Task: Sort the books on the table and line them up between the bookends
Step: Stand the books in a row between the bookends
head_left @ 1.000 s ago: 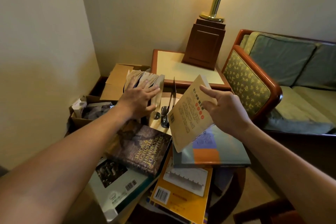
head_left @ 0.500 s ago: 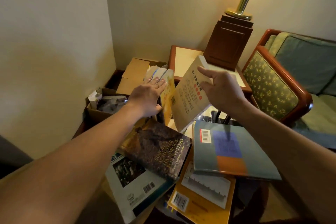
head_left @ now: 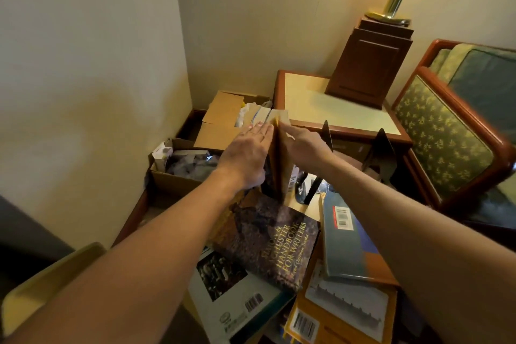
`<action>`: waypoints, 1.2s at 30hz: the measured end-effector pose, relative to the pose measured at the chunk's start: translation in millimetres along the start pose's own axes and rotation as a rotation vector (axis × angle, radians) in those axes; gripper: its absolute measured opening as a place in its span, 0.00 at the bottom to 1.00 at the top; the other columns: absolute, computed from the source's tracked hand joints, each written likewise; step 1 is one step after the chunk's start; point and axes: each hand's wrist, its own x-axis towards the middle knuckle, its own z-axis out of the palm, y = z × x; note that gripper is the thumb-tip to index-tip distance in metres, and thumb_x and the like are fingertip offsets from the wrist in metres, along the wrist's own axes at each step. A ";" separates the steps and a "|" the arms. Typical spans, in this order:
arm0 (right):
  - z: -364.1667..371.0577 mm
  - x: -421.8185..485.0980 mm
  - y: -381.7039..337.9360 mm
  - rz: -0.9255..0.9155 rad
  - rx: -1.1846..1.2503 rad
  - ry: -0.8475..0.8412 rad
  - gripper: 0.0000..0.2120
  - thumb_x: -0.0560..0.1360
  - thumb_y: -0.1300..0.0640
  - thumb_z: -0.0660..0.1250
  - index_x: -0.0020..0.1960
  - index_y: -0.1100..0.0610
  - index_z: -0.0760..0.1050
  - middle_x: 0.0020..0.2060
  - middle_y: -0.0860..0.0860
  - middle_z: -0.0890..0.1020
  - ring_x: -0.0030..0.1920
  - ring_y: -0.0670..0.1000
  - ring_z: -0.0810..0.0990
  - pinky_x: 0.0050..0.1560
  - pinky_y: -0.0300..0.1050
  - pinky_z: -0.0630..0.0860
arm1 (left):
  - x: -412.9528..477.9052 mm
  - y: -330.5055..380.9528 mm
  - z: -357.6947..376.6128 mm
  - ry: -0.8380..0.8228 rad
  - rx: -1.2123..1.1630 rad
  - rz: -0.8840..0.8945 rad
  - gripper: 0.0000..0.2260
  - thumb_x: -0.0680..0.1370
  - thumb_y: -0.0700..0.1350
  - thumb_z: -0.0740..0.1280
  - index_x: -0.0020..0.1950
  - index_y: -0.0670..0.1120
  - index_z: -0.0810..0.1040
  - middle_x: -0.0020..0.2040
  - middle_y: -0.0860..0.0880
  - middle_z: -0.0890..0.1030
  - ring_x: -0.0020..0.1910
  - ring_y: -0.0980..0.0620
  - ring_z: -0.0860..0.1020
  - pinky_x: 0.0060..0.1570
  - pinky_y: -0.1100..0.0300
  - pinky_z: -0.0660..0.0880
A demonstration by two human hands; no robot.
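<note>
Fingers of the left hand (head_left: pixel 244 158) are straight and held together, laid flat against the left face of a row of upright books (head_left: pixel 261 116) at the far side of the counter (head_left: pixel 314 204). The right hand (head_left: pixel 304 144) meets the row from the other side: its fingers are stretched out along the right cover of a tan book (head_left: pixel 285 170), the last one in the row, and do not curl round it. The tan book stands on its lower edge, squeezed between the two palms. Where the right thumb lies cannot be made out.

A black bookend (head_left: pixel 327 135) stands upright just right of the right hand, apart from the tan book. A second bookend (head_left: pixel 380 153) stands farther right.

Nearer the person, more books lie flat in a loose, overlapping heap: a dark handbook (head_left: pixel 268 240) with gold lettering, a blue-grey book (head_left: pixel 346 243) with a barcode sticker under the right forearm, a yellow book (head_left: pixel 335 313) and a white book (head_left: pixel 231 296) with a photo on its cover.

Cardboard boxes (head_left: pixel 220 120) sit on the floor by the wall. A side table (head_left: pixel 321 103) carries a wooden lamp base (head_left: pixel 368 64), and a sofa (head_left: pixel 444 134) stands at the right.
</note>
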 end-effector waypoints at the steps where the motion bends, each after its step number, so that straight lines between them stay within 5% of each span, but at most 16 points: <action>1: 5.3 1.5 0.8 0.000 0.033 -0.061 0.22 0.85 0.51 0.53 0.79 0.43 0.61 0.70 0.54 0.75 0.67 0.57 0.75 0.67 0.51 0.73 | -0.2 0.2 0.7 0.010 -0.008 0.002 0.40 0.76 0.45 0.68 0.81 0.38 0.50 0.81 0.40 0.55 0.81 0.44 0.54 0.80 0.52 0.50; 4: 14.6 5.0 0.8 -0.022 0.099 -0.101 0.23 0.84 0.52 0.52 0.79 0.43 0.62 0.72 0.53 0.74 0.70 0.57 0.73 0.69 0.53 0.72 | 0.8 0.3 2.2 0.032 -0.023 0.002 0.39 0.77 0.46 0.68 0.81 0.38 0.50 0.81 0.40 0.56 0.81 0.45 0.54 0.80 0.52 0.49; 7: 17.8 3.7 -0.1 -0.007 0.142 -0.107 0.22 0.85 0.52 0.52 0.78 0.41 0.60 0.74 0.53 0.69 0.66 0.59 0.75 0.56 0.58 0.81 | -0.5 -1.9 2.1 0.032 -0.056 -0.024 0.42 0.77 0.47 0.70 0.81 0.37 0.48 0.81 0.39 0.55 0.81 0.44 0.54 0.80 0.53 0.49; 9: 18.0 1.5 4.3 0.019 0.197 -0.097 0.22 0.85 0.51 0.53 0.78 0.41 0.61 0.75 0.53 0.67 0.63 0.60 0.77 0.56 0.61 0.81 | -2.7 -4.1 2.9 0.017 -0.042 -0.035 0.45 0.76 0.48 0.72 0.81 0.38 0.46 0.81 0.39 0.55 0.81 0.44 0.54 0.80 0.52 0.49; 11: 16.4 -0.9 10.3 0.016 0.222 -0.088 0.22 0.85 0.52 0.54 0.78 0.42 0.62 0.76 0.53 0.68 0.63 0.56 0.77 0.61 0.58 0.78 | -4.9 -6.4 3.2 -0.014 -0.014 -0.043 0.46 0.75 0.49 0.72 0.81 0.38 0.45 0.82 0.40 0.53 0.81 0.44 0.52 0.80 0.52 0.46; 14: 11.4 -9.4 14.1 0.033 0.238 -0.089 0.21 0.85 0.50 0.55 0.78 0.43 0.62 0.74 0.53 0.71 0.55 0.51 0.78 0.52 0.51 0.80 | -9.5 -5.7 1.1 -0.071 -0.012 -0.022 0.45 0.76 0.47 0.71 0.82 0.40 0.44 0.82 0.41 0.51 0.82 0.44 0.49 0.80 0.50 0.44; 20: 5.1 -50.2 21.8 -0.045 0.148 -0.040 0.22 0.84 0.52 0.58 0.78 0.49 0.64 0.73 0.54 0.72 0.72 0.55 0.71 0.70 0.51 0.70 | -41.6 7.1 0.6 0.105 -0.108 0.004 0.39 0.75 0.40 0.68 0.81 0.40 0.51 0.81 0.42 0.57 0.81 0.43 0.53 0.80 0.46 0.48; 27: 8.7 -107.3 49.8 -0.018 0.156 -0.092 0.24 0.83 0.53 0.61 0.78 0.47 0.63 0.68 0.55 0.77 0.57 0.52 0.81 0.51 0.47 0.82 | -102.2 33.6 16.0 0.200 -0.291 -0.173 0.36 0.75 0.44 0.65 0.81 0.44 0.56 0.82 0.46 0.55 0.81 0.47 0.51 0.80 0.45 0.50; 29: 11.0 -121.2 54.1 -0.024 0.118 -0.084 0.24 0.83 0.53 0.61 0.78 0.46 0.63 0.65 0.55 0.79 0.51 0.49 0.81 0.43 0.41 0.81 | -116.2 39.0 20.5 0.162 -0.335 -0.244 0.35 0.77 0.46 0.65 0.82 0.45 0.55 0.82 0.47 0.54 0.81 0.47 0.49 0.80 0.45 0.50; 32: 13.9 -139.5 57.5 -0.050 0.144 -0.057 0.24 0.83 0.54 0.62 0.78 0.46 0.63 0.63 0.56 0.81 0.48 0.49 0.82 0.46 0.47 0.83 | -140.0 46.1 25.4 0.038 -0.402 -0.389 0.34 0.80 0.52 0.64 0.82 0.48 0.53 0.82 0.48 0.53 0.81 0.46 0.49 0.80 0.47 0.48; 36: 23.5 -169.1 61.9 -0.073 0.124 -0.077 0.24 0.83 0.54 0.62 0.77 0.46 0.64 0.61 0.54 0.80 0.41 0.41 0.77 0.38 0.34 0.74 | -181.1 64.2 36.9 -0.126 -0.387 -0.480 0.30 0.83 0.58 0.58 0.82 0.49 0.54 0.82 0.47 0.54 0.81 0.45 0.47 0.80 0.44 0.48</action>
